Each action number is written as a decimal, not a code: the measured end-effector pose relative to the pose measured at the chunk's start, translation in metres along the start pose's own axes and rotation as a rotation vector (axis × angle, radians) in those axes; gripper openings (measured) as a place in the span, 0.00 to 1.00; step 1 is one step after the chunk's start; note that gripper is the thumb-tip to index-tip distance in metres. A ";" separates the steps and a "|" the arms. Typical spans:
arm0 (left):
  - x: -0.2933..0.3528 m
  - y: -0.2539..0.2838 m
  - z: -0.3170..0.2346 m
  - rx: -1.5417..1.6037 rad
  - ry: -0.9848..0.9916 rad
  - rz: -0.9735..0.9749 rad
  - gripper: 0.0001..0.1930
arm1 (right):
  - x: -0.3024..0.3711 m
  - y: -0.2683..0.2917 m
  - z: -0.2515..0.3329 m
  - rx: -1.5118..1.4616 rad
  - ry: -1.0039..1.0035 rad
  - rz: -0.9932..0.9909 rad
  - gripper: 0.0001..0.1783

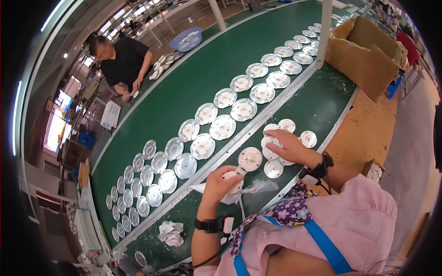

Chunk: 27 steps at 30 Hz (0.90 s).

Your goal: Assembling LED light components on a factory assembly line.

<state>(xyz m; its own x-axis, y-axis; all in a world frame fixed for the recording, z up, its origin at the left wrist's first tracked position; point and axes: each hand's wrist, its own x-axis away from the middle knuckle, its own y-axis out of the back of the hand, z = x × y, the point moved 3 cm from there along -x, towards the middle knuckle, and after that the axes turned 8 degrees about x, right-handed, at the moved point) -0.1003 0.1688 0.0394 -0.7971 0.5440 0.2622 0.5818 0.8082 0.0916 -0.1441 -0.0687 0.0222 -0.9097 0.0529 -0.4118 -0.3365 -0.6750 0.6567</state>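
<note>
My left hand point(217, 185) is closed, thumb pressed down, on a white round circuit board point(250, 158) with small dark marks, its face turned up. Another pale round piece partly shows under the left fingers. To the right, my right hand point(292, 148) reaches over a loose pile of similar white round boards point(273, 169). Its fingers lie stretched across the top boards, and I cannot see a board gripped in them. A crumpled clear plastic bag point(260, 186) rests beside the left hand.
Silvery round plates point(222, 127) lie in two long rows on the green conveyor belt point(152, 124). A metal rail point(258, 120) divides it from my bench strip. Crumpled white plastic point(171, 233) lies at the lower left, a cardboard box point(363, 55) at the upper right. Across the belt, a person point(122, 60) handles small parts.
</note>
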 end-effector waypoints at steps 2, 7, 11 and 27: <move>0.013 0.000 0.001 0.090 -0.018 0.022 0.12 | -0.014 -0.018 0.030 -0.424 -0.177 0.375 0.14; 0.047 0.028 0.020 0.312 0.078 -0.081 0.12 | -0.038 -0.037 0.071 -0.408 -0.136 0.568 0.12; 0.066 0.055 0.031 0.248 0.062 -0.112 0.12 | -0.055 -0.065 0.100 -0.323 0.213 0.601 0.10; 0.065 0.116 0.056 0.815 -0.181 -0.410 0.10 | -0.103 -0.160 0.120 -0.883 -0.502 1.262 0.12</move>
<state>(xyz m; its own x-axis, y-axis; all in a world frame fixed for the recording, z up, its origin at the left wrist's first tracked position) -0.0941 0.3103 0.0130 -0.9683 0.1519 0.1985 0.0099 0.8168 -0.5768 -0.0254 0.1221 0.0351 -0.5271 -0.7309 0.4335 0.7234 -0.6536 -0.2224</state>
